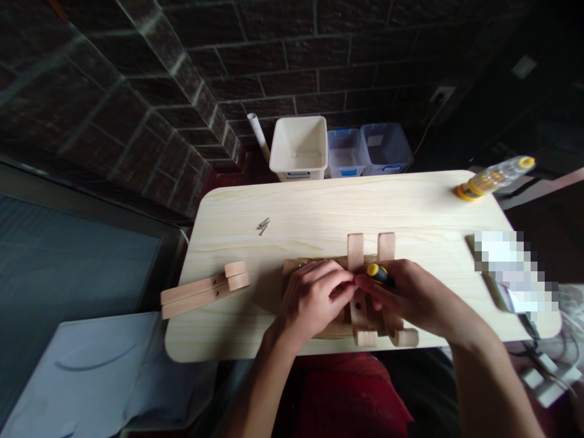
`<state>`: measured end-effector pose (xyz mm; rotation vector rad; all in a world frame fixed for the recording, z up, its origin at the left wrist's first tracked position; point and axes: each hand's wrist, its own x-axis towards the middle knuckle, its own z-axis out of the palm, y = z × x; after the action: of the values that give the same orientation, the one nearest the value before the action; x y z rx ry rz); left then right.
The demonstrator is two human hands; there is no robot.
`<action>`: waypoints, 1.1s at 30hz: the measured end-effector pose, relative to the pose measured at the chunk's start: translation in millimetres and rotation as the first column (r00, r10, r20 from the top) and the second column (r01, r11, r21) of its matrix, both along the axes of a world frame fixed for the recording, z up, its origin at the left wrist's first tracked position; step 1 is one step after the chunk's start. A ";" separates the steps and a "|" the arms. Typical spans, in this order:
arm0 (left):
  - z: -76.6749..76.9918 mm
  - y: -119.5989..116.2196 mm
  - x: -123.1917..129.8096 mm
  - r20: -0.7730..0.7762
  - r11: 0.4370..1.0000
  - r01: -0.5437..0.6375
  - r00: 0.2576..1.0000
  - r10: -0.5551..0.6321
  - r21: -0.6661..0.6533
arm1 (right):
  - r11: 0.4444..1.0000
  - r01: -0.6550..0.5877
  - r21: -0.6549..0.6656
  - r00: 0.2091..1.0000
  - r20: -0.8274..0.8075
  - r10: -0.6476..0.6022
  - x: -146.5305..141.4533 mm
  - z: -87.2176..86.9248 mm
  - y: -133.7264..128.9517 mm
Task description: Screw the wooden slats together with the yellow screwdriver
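Looks to me like you're roughly midway, maybe a bit short of that. You've got two hooked wooden strips [355, 250] lying side by side across the brown wooden board [331, 330], right in front of you near the close edge of the table [410, 213], with their curled ends toward your body. Your right hand [406, 292] is curled around a yellow-and-black screwdriver [378, 272], with its thumb and finger reaching forward to the strip on the left. Your left hand [319, 292] is over the board, fingers bent and tips pinched in almost to nothing, right up against the right hand's fingertips; can't tell if there's a screw between them, it's too small to make out. There's a dark spot lower on that same strip, could be a hole or a screw head, so I wouldn't swear either strip is actually fixed down yet. What's clearly left over: another pair of hooked strips [196, 292] sits off to your left, well apart from the board, and a little pile of loose screws [263, 226] lies beyond it. So I'd call it two strips placed, fastening in hand, and that second pair not on the board.
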<state>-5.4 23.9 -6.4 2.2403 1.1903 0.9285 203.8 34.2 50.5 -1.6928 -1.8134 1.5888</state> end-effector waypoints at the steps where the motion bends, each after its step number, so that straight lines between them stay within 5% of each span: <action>1: 0.0 0.1 0.0 -0.004 1.000 0.000 1.000 0.000 -0.002 | 1.000 -0.001 -0.005 1.000 -0.005 0.001 0.3 -0.2 0.4; 33: 1.2 1.4 1.9 -0.012 0.997 0.007 1.000 -0.007 -0.077 | 0.999 -0.030 0.038 0.995 -0.091 0.034 6.1 -7.8 1.9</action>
<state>-3.5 25.3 -5.2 2.1909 1.2020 0.8534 209.9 36.1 42.7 -1.5564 -1.8225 1.6079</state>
